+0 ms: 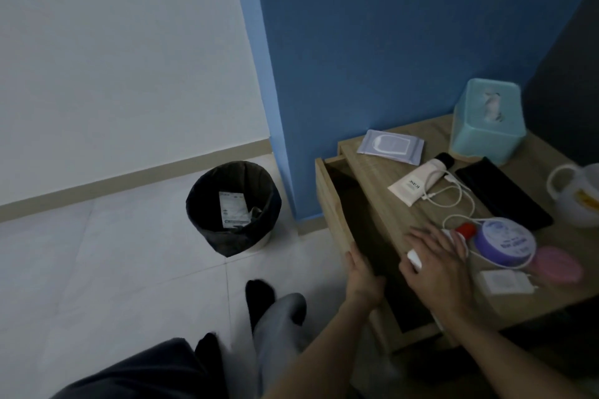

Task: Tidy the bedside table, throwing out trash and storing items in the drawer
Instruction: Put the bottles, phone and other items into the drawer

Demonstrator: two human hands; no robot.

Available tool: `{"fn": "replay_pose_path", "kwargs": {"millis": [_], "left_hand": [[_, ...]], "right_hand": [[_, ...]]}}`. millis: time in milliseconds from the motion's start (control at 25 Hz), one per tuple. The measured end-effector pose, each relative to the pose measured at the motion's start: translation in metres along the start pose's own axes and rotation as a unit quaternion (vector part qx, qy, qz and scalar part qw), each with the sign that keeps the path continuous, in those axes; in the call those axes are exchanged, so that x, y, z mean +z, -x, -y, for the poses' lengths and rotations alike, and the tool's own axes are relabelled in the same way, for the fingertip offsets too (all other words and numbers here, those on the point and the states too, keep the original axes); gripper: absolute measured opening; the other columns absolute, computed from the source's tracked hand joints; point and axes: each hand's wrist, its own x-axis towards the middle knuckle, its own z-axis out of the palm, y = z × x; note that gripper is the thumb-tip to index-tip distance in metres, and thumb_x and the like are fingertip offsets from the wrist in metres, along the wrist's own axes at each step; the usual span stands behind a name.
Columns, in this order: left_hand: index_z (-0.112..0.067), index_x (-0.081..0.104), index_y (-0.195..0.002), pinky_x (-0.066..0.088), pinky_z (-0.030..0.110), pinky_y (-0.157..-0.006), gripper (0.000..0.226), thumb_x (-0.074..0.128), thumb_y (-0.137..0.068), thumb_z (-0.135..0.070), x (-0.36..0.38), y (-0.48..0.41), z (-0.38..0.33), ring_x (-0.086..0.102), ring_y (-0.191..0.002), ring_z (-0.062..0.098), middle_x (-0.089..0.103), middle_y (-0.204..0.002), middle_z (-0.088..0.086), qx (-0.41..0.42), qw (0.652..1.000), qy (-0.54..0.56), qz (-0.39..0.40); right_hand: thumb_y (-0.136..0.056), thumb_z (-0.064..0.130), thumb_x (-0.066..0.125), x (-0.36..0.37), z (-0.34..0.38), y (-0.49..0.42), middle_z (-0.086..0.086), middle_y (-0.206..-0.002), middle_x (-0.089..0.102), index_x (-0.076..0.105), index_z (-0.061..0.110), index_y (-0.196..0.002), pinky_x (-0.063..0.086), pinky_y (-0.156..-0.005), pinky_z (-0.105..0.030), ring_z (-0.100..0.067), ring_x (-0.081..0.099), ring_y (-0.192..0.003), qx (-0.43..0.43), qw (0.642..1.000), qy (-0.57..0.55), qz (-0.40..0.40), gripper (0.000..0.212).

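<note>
The pale wood-grain worktop (pixel 372 191) has its drawer (pixel 330 201) open and dark inside. The left hand (pixel 363 282) curls over the front edge, likely steadying it for storing, while the round, black-lined bin (pixel 207 223) stands on the floor nearby for trash. The right hand (pixel 437 266) lies spread beside the glossy purple tin (pixel 505 241), over a small red-capped tube (pixel 465 230); I cannot tell whether it grips anything.
</note>
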Motion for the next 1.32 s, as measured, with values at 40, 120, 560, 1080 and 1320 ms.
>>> {"fn": "replay_pose_path", "kwargs": {"millis": [40, 120, 560, 1080, 1320], "left_hand": [[-0.020, -0.003, -0.150, 0.038, 0.041, -0.109, 0.088, 0.056, -0.087, -0.007, -0.003, 0.001, 0.001, 0.034, -0.137, 0.030, 0.012, -0.157, 0.010, -0.004, 1.000, 0.001, 0.005], [-0.023, -0.004, -0.150, 0.040, 0.044, -0.108, 0.089, 0.056, -0.086, -0.006, -0.011, 0.006, 0.006, 0.035, -0.136, 0.031, 0.014, -0.157, 0.010, -0.010, 1.000, 0.009, 0.007], [-0.023, 0.018, -0.145, 0.043, 0.039, -0.102, 0.070, 0.058, -0.088, -0.020, -0.075, 0.038, 0.053, 0.045, -0.127, 0.025, 0.040, -0.143, 0.007, -0.005, 0.997, 0.032, -0.064], [-0.029, 0.039, -0.136, 0.031, 0.034, -0.111, 0.051, 0.056, -0.088, -0.032, 0.005, 0.062, -0.060, 0.034, -0.132, 0.013, 0.036, -0.142, -0.005, 0.253, 0.944, -0.189, -0.100], [-0.022, 0.032, -0.138, 0.033, 0.044, -0.104, 0.065, 0.062, -0.083, -0.038, 0.054, 0.032, -0.081, 0.036, -0.129, 0.029, 0.035, -0.140, 0.009, 0.156, 0.939, -0.307, 0.009]], "right_hand": [[-0.067, 0.024, 0.073, 0.001, -0.001, 0.000, -0.006, -0.115, 0.068, 0.064, 0.016, -0.108, 0.032, -0.104, -0.055, -0.028, 0.053, -0.120, -0.004, 1.000, 0.001, -0.004, 0.042], [-0.070, 0.024, 0.070, 0.001, -0.001, 0.001, -0.007, -0.115, 0.067, 0.064, 0.015, -0.107, 0.030, -0.105, -0.054, -0.028, 0.052, -0.120, -0.014, 1.000, 0.005, -0.013, 0.039], [-0.072, 0.038, 0.038, 0.004, 0.000, 0.006, -0.011, -0.107, 0.071, 0.068, 0.011, -0.097, 0.032, -0.100, -0.051, -0.032, 0.056, -0.109, -0.040, 0.997, 0.014, -0.064, 0.048], [-0.069, 0.026, 0.074, -0.037, -0.041, 0.093, -0.029, -0.126, 0.052, 0.051, -0.003, -0.119, 0.040, -0.095, -0.058, -0.044, 0.048, -0.116, 0.223, 0.930, -0.108, -0.271, 0.062], [-0.063, 0.054, 0.073, -0.041, -0.049, 0.087, -0.017, -0.139, 0.042, 0.033, 0.020, -0.135, 0.039, -0.098, -0.052, -0.038, 0.040, -0.125, 0.338, 0.927, -0.150, -0.059, 0.090]]}}
